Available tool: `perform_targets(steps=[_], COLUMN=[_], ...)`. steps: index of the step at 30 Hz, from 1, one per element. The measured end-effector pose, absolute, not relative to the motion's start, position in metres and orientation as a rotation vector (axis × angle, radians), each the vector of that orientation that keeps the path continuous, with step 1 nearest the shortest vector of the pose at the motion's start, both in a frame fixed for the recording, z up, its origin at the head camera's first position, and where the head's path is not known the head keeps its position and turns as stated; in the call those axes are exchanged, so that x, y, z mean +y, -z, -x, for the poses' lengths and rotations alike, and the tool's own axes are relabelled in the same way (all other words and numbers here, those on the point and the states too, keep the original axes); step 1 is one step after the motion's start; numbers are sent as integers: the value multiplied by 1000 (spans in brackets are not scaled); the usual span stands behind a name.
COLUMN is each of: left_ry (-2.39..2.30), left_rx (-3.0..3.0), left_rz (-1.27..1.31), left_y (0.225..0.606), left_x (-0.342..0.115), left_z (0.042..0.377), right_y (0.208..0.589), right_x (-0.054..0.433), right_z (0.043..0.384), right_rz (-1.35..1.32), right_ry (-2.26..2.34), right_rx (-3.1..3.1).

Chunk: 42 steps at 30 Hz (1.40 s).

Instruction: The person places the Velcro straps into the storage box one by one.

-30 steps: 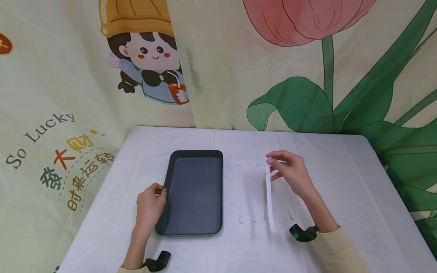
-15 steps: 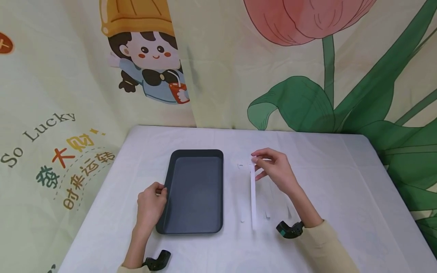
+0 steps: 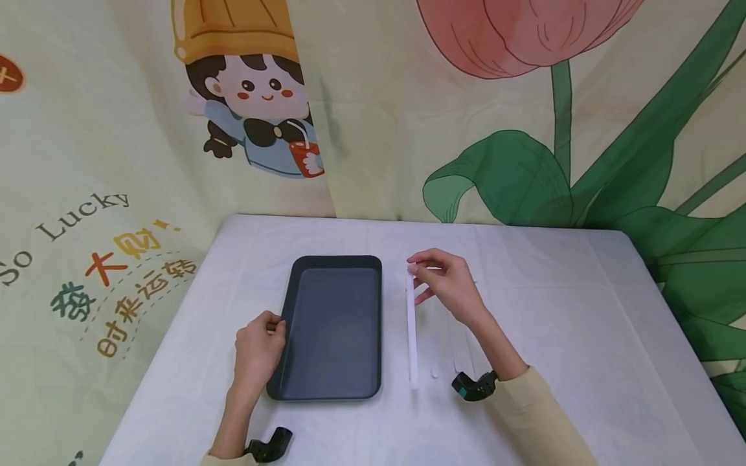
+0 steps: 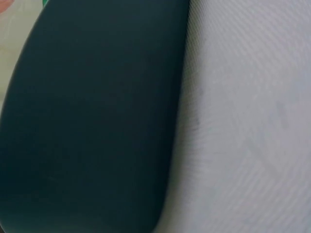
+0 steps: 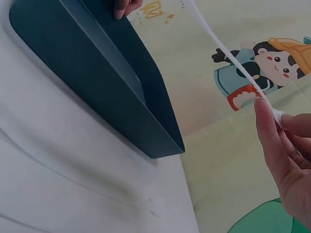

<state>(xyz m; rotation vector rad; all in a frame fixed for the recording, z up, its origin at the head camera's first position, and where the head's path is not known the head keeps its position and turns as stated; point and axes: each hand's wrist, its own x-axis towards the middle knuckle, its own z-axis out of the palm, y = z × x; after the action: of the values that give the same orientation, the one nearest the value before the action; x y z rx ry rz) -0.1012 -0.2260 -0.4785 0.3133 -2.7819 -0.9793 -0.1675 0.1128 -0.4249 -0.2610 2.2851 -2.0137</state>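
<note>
A dark, rectangular baking tray (image 3: 332, 330) lies on the white-covered table. My left hand (image 3: 259, 349) grips its left rim with curled fingers; those fingers (image 5: 127, 7) also show over the rim in the right wrist view. To the right of the tray, my right hand (image 3: 445, 285) pinches the top end of a long, thin white strip (image 3: 411, 336) between thumb and fingers. The strip hangs lengthwise beside the tray's right edge. A small white tab (image 5: 278, 116) shows at the pinched end. In the left wrist view the tray's outer wall (image 4: 97, 116) fills the left side.
Several similar thin white strips (image 3: 434, 374) lie on the white cloth under and beside my right forearm, faint against it. A printed curtain (image 3: 373, 129) hangs behind the table's back edge. A black wrist camera (image 3: 474, 387) sits at my right wrist, another (image 3: 269, 445) at my left.
My right hand has moved left with the white strip, over the row of strips toward the tray. The left hand and the tray have stayed in place.
</note>
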Motion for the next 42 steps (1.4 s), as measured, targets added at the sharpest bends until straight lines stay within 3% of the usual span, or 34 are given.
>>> perform_targets(steps=[42], left_ry=[1001], left_rx=[-2769], left_rz=[-305], left_y=[477], left_x=[-225], left_z=[102], right_y=[432], right_x=[8], right_z=[188], right_rz=[312], right_ry=[2125], right_rx=[2058])
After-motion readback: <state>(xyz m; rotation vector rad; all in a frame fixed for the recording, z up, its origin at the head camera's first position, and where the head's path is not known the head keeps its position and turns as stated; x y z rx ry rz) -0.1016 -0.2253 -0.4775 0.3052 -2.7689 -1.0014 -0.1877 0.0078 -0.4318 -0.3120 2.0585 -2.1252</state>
